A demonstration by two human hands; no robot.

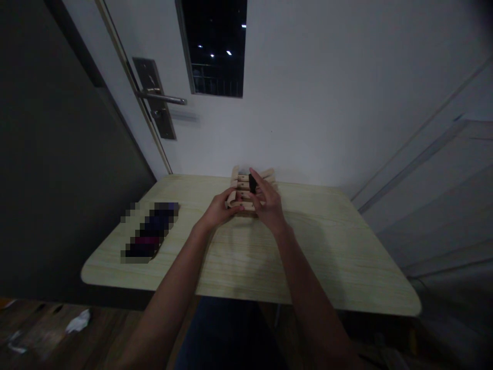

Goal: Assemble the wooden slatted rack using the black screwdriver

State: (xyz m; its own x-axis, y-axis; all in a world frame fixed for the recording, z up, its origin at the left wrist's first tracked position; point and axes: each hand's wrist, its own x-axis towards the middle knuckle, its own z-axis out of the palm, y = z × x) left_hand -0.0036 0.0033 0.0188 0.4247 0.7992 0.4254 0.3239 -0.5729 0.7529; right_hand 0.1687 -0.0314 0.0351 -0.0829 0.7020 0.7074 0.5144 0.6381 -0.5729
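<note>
A small slatted wooden stand [245,206] sits at the back of the table, close to the door. It has several crosswise slats between curved side pieces, with dark dots on the slats. My left hand [220,209] grips its front left corner, thumb along the front slat. Above the slats, my right hand [270,205] has a small black object [252,183] between thumb and fingers. What kind of object it is cannot be made out. The right hand covers part of the stand's right side.
The pale wood-grain table [327,267] has rounded front corners. A pixelated dark, flat object [154,228] lies on its left. Behind stands a white door with a metal handle [162,97] and a narrow window [215,51]. Crumpled white paper [78,321] is on the floor at left.
</note>
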